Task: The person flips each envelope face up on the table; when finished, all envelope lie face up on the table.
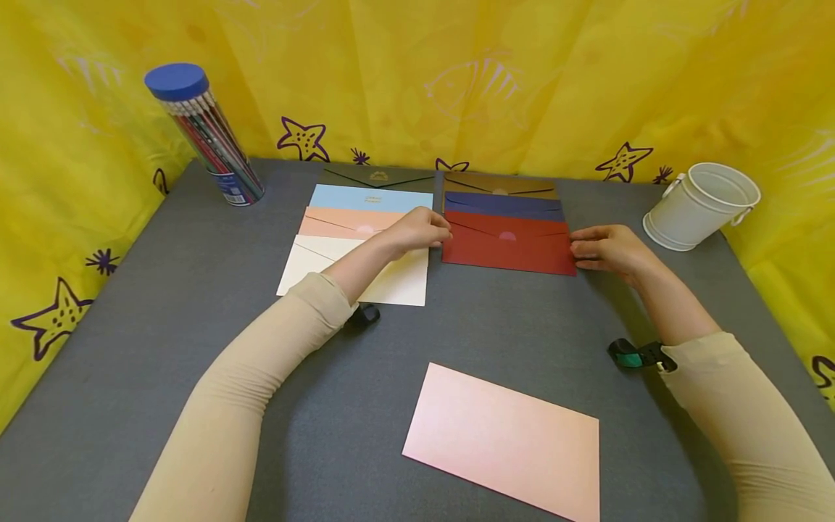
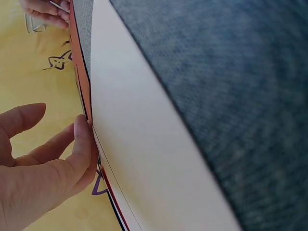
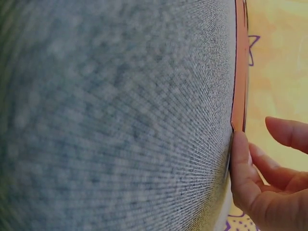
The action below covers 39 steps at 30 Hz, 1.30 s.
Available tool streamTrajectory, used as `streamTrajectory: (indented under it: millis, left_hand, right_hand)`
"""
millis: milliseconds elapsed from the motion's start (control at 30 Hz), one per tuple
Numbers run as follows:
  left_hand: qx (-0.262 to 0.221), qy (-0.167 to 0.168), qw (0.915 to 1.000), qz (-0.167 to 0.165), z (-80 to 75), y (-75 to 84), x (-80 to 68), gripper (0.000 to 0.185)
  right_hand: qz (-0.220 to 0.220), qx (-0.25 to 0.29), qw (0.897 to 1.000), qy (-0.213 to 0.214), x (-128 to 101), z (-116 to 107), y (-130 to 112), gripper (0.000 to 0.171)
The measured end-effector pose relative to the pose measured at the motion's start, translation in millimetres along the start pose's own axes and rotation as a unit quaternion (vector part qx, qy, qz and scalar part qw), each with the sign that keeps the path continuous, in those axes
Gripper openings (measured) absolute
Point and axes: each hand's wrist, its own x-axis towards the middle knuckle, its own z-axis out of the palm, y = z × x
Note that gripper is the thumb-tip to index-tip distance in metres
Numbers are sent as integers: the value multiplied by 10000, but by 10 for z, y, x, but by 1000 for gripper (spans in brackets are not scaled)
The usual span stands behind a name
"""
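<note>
A red envelope (image 1: pixel 505 250) lies flat at the front of the right-hand column, overlapping a navy envelope (image 1: pixel 502 206) and a brown one (image 1: pixel 470 185). At its left edge are the fingertips of my left hand (image 1: pixel 417 228), which reaches over a cream envelope (image 1: pixel 404 279). My right hand (image 1: pixel 607 250) touches the red envelope's right edge. Both wrist views show the thumb held away from the fingers. In the left column, the cream envelope overlaps a peach envelope (image 1: pixel 326 220), then light blue (image 1: pixel 346 197) and dark olive (image 1: pixel 346 176) ones. A pale pink envelope (image 1: pixel 502 438) lies askew nearer me.
A clear tube of pencils with a blue lid (image 1: pixel 205 134) stands at the back left of the grey table (image 1: pixel 163 290). At the back right is a white metal bucket (image 1: pixel 694 206) with small handles. Yellow patterned cloth (image 1: pixel 391 80) hangs behind the table.
</note>
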Motion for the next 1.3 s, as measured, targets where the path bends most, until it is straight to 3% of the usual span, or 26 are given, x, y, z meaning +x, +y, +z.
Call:
streamTrajectory:
  millis: [167, 267, 400, 500, 600, 800, 933, 1067, 1300]
  left_hand:
    - [274, 13, 9996, 57, 7, 5, 2, 45]
    - [704, 129, 9973, 171, 27, 22, -1, 45]
    - [1613, 398, 9848, 509, 88, 58, -12, 45]
    - [2108, 353, 9726, 914, 163, 89, -42, 41]
    - [2358, -31, 9627, 1327, 265, 114, -107, 38]
    - [2549, -1150, 9405, 1932, 480, 138, -290, 35]
    - [2659, -1913, 9185, 2217, 611, 141, -413, 32]
    - [2761, -2581, 8950, 2370, 731, 142, -520, 32]
    - [2840, -3336, 8685, 2318, 898, 159, -644, 33]
  right_hand:
    - [22, -16, 10000, 6, -16, 8, -1, 60]
    - [-14, -189, 9998, 85, -31, 10, -3, 61]
    - [-239, -564, 9976, 309, -60, 29, -20, 60]
    - [-448, -765, 9950, 457, -88, 65, -48, 57]
    - [-583, -834, 9938, 457, -114, 116, -79, 54]
    - [-735, -955, 9925, 204, -178, 255, -126, 48]
    - [-869, -1093, 9902, 45, -232, 355, -158, 43]
    - [-1089, -1282, 9857, -99, -283, 434, -179, 37]
    - [-1163, -1304, 9832, -524, -323, 515, -200, 35]
